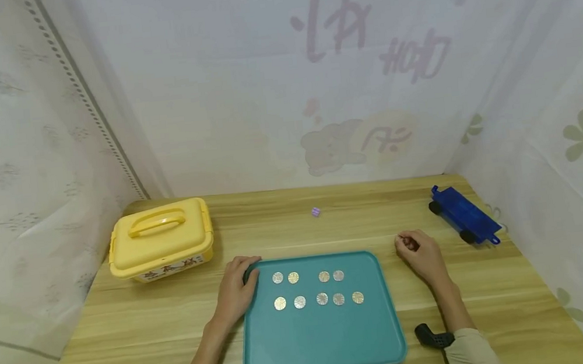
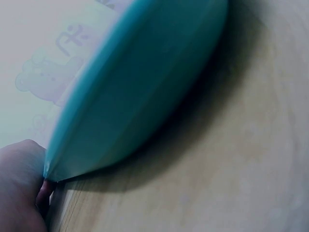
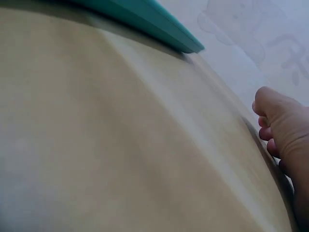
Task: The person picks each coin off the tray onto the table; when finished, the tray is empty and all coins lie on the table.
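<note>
My left hand [image 1: 235,293] grips the far left corner of a teal tray [image 1: 323,343], with the thumb over the rim and the fingers along the outside. In the left wrist view part of that hand [image 2: 21,186] shows at the tray's corner [image 2: 72,164]. Two rows of gold and silver round coins lie in the tray's far half, among them a gold coin [image 1: 280,304] and a silver coin [image 1: 338,275]. My right hand [image 1: 422,254] rests on the table right of the tray, fingers loosely curled; nothing shows in it.
A yellow lidded box [image 1: 165,241] with a handle stands at the back left of the wooden table [image 1: 147,330]. A blue wheeled toy wagon [image 1: 464,212] sits at the back right. Behind the tray lies a small purple cube [image 1: 316,212]. White printed curtains [image 1: 241,93] surround the table.
</note>
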`<state>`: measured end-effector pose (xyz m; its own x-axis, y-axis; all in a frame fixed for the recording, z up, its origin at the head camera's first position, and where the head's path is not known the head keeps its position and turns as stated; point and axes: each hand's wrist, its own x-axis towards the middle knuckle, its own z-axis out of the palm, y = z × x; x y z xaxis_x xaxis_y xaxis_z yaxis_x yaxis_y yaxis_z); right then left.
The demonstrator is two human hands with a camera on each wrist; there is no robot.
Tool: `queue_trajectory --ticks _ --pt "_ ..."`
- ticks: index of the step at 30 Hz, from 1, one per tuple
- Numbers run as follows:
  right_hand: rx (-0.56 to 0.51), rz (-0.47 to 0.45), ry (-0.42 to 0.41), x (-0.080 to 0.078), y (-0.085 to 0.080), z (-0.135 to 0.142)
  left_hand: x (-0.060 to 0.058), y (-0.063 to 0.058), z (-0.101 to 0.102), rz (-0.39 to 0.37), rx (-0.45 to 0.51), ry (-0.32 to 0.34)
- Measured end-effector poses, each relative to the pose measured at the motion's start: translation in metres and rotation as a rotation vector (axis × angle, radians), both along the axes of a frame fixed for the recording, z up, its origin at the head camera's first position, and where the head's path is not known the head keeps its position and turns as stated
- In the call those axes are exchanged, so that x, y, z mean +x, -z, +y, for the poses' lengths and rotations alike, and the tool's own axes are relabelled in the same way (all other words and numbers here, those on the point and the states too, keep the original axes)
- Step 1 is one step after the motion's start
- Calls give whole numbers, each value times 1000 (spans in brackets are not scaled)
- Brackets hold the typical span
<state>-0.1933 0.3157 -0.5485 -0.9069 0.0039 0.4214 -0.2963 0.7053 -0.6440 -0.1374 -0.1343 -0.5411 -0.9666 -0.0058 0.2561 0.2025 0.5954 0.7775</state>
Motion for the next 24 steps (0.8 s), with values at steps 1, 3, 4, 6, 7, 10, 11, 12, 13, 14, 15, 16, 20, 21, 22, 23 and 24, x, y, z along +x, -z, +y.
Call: queue_trajectory --ticks 1,3,4,6,7,10,11,12,13,14,15,16,20,21,22,23,24 --pt "14 8 3 -3 0 0 0 0 -1 2 0 -2" --pt "48 5 6 -8 -2 -1 0 0 -2 8 -4 -1" --pt "64 2 6 -9 -2 -2 0 0 -2 9 -6 1" --pt "96 -3 3 -9 -2 -3 -1 1 -2 12 -9 3" --pt "110 -4 3 -9 -2 -3 -1 2 -2 16 -10 4" --pt "138 19 1 -10 0 -4 -2 3 -1 17 -6 2" --pt "146 28 -2 -11 1 -5 -2 3 -1 16 -5 1" --pt "151 39 -7 -11 2 -5 -2 3 -1 15 -4 1" --pt "156 50 -10 -12 3 -6 -2 3 -2 12 -4 0" --pt "157 57 -14 -12 4 -7 -2 3 -2 9 -4 -1" --pt "157 64 -19 -12 5 -8 -2 2 -2 8 -4 -1" --pt "155 69 -26 -12 5 -9 -2 2 -2 5 -3 -2" --pt "137 70 -31 -12 7 -11 -2 2 -1 -1 -3 -4" --pt "132 68 -30 -12 7 -12 -2 2 -1 -2 -3 -4" --pt "125 66 -28 -12 7 -12 -1 2 -1 -3 -3 -4" --pt "120 66 -24 -12 7 -13 -1 2 -1 -2 -4 -4" --pt "114 63 -19 -12 7 -13 -1 2 -1 -3 -3 -4"
